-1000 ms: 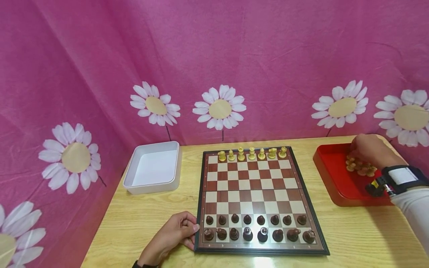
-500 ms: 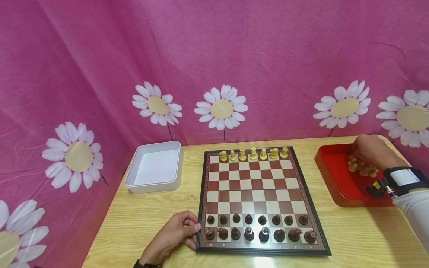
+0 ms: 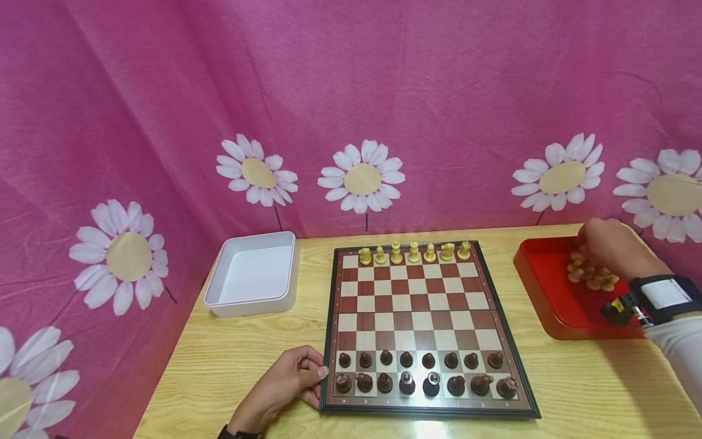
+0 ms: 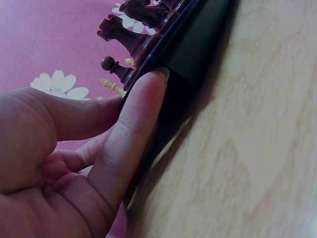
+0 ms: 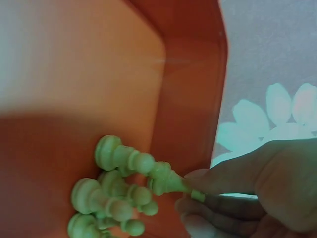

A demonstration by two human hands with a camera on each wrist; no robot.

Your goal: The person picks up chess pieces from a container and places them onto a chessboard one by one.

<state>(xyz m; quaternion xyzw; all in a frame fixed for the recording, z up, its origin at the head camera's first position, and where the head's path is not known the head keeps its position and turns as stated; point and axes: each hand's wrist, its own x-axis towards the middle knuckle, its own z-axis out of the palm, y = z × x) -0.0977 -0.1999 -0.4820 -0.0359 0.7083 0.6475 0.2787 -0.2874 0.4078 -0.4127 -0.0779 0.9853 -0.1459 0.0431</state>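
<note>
My left hand point(image 3: 290, 381) holds the left edge of the chessboard point(image 3: 411, 411) near its front corner, thumb and a finger against the black side. Over at the right, my right hand point(image 3: 620, 247) reaches into the red tray point(image 3: 554, 320). Its thumb and fingers pinch a pale rook point(image 5: 166, 181) by the narrow top end, base pointing away from the hand. Several pale pawns point(image 5: 99, 198) lie bunched beside the rook. Dark chess pieces point(image 3: 407, 383) fill the two front rows of the board, and pale pieces point(image 3: 414, 252) line the far row, its leftmost square bare.
A white tray point(image 3: 287, 297) stands at the back left of the wooden table point(image 3: 236, 347). Behind the table hangs a pink cloth point(image 3: 439, 122) printed with daisies, which also runs along the left side. The red tray's walls rise around the right hand.
In the red tray the right hand has shifted very slightly, and a little more of the pale pieces shows beside it. My left hand and the board stay in place.
</note>
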